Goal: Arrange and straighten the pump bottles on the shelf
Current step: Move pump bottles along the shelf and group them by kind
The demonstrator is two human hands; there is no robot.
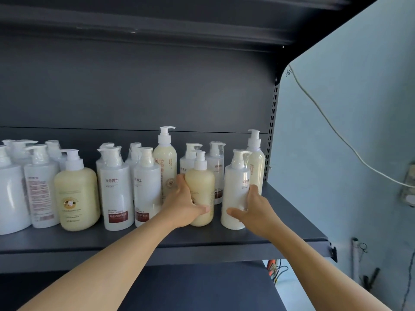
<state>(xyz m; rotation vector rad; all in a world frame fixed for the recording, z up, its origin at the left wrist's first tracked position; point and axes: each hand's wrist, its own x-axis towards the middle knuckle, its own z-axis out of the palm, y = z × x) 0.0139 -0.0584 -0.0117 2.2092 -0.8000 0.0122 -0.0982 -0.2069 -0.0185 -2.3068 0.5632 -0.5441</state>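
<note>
Several pump bottles stand on a dark grey shelf (292,223). My left hand (184,205) grips a small cream-yellow pump bottle (202,189) near the shelf's middle right, thumb across its front. My right hand (253,209) grips a white wrapped pump bottle (234,189) just to the right of it. Both bottles stand upright near the front. Behind them are a tall cream bottle (165,169), two white bottles (216,167) and another tall cream bottle (256,162) at the far right.
Left of my hands stand two white conditioner bottles (115,187), a wide cream bottle (76,191) and several more white bottles (38,185). The shelf's right end has bare surface. A white cable (336,133) hangs on the blue wall to the right.
</note>
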